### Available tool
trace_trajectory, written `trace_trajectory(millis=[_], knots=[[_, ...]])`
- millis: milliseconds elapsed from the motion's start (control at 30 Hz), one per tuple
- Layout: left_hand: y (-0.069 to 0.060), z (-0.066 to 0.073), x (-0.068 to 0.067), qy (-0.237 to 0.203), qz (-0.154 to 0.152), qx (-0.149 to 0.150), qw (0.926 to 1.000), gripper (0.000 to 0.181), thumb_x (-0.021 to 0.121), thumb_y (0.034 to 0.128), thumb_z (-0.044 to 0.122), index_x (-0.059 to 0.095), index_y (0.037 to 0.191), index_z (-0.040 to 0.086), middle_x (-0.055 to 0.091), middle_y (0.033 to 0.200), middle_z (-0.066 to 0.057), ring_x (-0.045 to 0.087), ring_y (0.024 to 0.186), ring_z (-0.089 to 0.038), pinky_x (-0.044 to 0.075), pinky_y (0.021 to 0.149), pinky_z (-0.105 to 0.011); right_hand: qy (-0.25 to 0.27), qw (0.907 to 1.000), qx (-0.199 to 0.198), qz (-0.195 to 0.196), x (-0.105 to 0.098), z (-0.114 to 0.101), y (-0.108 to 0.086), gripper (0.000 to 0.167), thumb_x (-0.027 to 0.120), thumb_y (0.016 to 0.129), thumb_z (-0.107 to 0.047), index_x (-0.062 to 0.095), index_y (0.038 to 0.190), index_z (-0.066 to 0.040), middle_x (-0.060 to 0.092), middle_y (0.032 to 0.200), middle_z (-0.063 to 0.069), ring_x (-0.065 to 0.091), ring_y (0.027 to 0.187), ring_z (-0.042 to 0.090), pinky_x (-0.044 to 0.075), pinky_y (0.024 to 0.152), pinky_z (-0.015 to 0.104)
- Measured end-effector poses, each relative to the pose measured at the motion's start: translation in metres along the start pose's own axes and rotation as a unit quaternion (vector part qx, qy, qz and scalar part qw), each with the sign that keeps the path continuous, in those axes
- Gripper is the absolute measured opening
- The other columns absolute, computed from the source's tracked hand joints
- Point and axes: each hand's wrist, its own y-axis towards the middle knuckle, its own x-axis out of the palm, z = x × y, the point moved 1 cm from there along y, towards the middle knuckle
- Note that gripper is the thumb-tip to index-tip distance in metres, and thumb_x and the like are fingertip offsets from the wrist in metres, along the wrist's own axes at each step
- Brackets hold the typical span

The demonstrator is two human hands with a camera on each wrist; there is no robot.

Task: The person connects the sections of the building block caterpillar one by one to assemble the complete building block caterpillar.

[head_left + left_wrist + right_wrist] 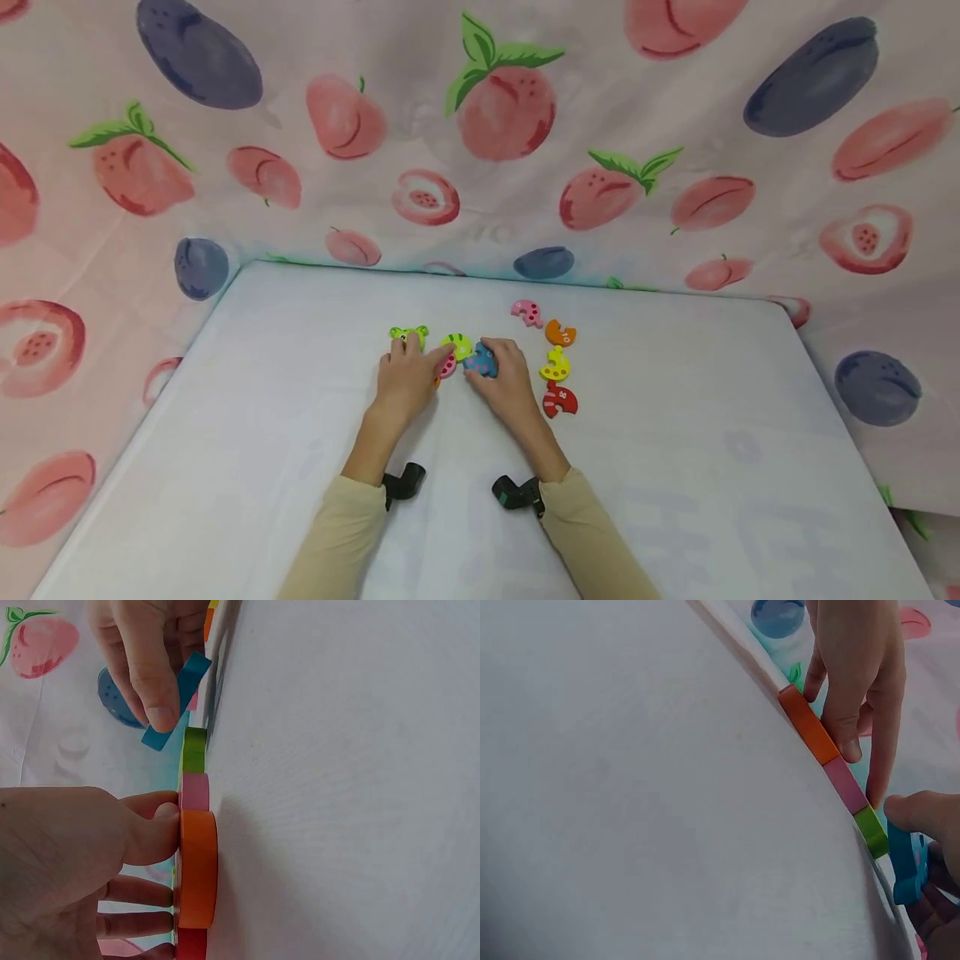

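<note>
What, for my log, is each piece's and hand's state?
Blue piece: held, tilted
Right hand: holding blue piece
Left hand: touching pieces
Striped green piece: flat
Left-side pink piece: flat, partly covered
Left-side orange piece: flat, partly covered
Left-side red piece: flat, mostly hidden
Green face piece: flat, partly covered
Right-side pink piece: flat, apart
Right-side orange piece: flat
Yellow piece: flat
Right-side red piece: flat

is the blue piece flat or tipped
Tipped: in the left wrist view, the right hand holds the blue piece slanting; the green piece beside it lies flat.
</note>
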Motion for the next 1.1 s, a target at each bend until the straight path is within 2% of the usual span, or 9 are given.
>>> trace_trajectory(millis=[200,400,633,900,1100], knots=[[0.0,0.001,0.001,-0.004,0.004,-0.003,1.0,0.039,0.054,0.099,0.024,0.056,0.136,0.034,0.048,0.117,-0.021,0.046,0.105,-0.035,0.046,0.08,-0.046,-0.005,0.9997,-0.01,-0.02,0.005,0.004,0.004,0.053,0.073,0.085,-0.02,0.056,0.134,-0.008,0.054,0.134,0.013,0.05,0.12,0.03,0.044,0.105,0.046],[0.0,0.0,0.002,0.0,0.0,-0.002,1.0,0.039,0.054,0.0985,0.024,0.056,0.137,0.033,0.048,0.115,-0.02,0.045,0.103,-0.035,0.046,0.079,-0.045,-0.007,0.9997,-0.007,-0.02,0.007,0.006,0.003,0.053,0.073,0.086,-0.021,0.055,0.135,-0.008,0.053,0.135,0.013,0.05,0.122,0.03,0.043,0.108,0.046],[0.002,0.001,0.001,-0.004,0.013,-0.004,0.9999,0.036,0.053,0.0994,0.034,0.057,0.135,0.033,0.049,0.115,-0.022,0.047,0.106,-0.036,0.05,0.077,-0.044,-0.019,0.9995,-0.015,-0.021,0.007,0.008,0.005,0.055,0.073,0.087,-0.022,0.054,0.136,-0.006,0.052,0.133,0.015,0.05,0.121,0.03,0.043,0.108,0.044],[0.004,0.005,0.003,-0.009,0.039,-0.023,0.9989,0.034,0.054,0.0975,0.04,0.061,0.13,0.033,0.05,0.111,-0.02,0.047,0.1,-0.032,0.053,0.061,-0.039,-0.01,0.9993,-0.034,-0.01,0.007,0.008,0.002,0.054,0.071,0.086,-0.017,0.054,0.135,-0.001,0.052,0.131,0.018,0.052,0.119,0.032,0.044,0.107,0.045],[0.004,0.012,0.006,-0.032,0.054,-0.049,0.9968,0.034,0.054,0.0974,0.04,0.063,0.128,0.029,0.052,0.111,-0.022,0.048,0.099,-0.034,0.053,0.063,-0.041,-0.005,0.9994,-0.031,-0.011,0.007,0.006,0.0,0.054,0.069,0.086,-0.015,0.053,0.135,-0.001,0.052,0.131,0.018,0.051,0.119,0.032,0.043,0.108,0.044]])
